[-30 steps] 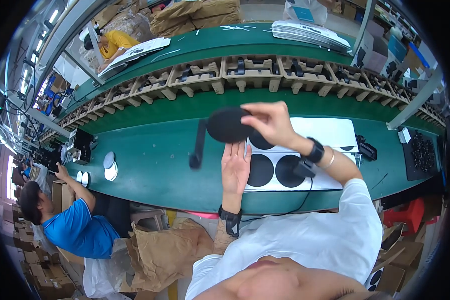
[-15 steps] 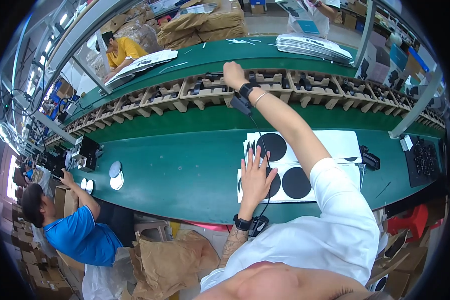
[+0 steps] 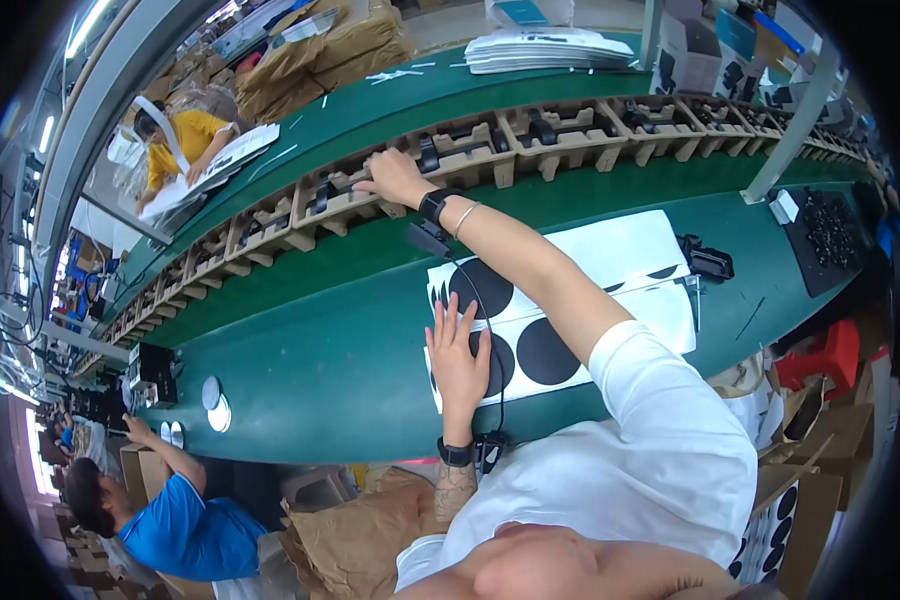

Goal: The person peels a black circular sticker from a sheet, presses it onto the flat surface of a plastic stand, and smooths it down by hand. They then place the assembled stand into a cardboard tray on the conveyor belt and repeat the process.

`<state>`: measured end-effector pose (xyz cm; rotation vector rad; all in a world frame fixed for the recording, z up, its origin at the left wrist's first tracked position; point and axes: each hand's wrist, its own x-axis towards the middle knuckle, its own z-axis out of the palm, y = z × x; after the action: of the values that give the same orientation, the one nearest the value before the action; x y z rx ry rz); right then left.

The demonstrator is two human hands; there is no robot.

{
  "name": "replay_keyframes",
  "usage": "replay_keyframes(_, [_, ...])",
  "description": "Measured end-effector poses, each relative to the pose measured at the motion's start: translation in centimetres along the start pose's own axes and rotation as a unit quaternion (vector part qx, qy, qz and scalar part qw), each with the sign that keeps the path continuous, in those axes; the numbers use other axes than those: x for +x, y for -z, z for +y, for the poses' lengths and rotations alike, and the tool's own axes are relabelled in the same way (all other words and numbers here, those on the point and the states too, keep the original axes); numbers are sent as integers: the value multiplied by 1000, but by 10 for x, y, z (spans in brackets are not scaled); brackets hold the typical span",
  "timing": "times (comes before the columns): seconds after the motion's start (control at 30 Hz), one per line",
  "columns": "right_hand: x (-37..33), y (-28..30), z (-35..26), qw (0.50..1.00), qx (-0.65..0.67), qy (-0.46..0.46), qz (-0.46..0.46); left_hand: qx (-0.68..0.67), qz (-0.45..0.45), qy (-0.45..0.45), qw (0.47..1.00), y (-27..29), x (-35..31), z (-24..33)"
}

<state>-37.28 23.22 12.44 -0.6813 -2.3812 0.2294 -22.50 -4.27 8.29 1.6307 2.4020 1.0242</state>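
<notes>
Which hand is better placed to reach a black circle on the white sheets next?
Probably the left hand: it lies open over the white sheets, among the black circles. The right hand is farther off, at the brown trays.

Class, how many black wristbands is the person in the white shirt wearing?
2. The right wristband is by the right hand at the brown trays; the left wristband is below the left hand over the white sheets. Probably none is hidden.
</notes>
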Motion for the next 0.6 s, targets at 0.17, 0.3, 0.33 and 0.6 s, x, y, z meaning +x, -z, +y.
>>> replay_keyframes(0.17, [-39,-3,-2,994,-72,16,-76,-2,8,8,1000,-3,2,2])
replay_keyframes(0.3, [-36,6,24,994,-62,40,-84,8,6,10,1000,-8,4,14])
replay_keyframes(0.33, [-32,13,28,990,-48,40,-124,6,4,10,1000,-8,5,15])
replay_keyframes(0.6, [-140,110,15,901,321,122,-266,45,-4,-23,999,10,-8,14])
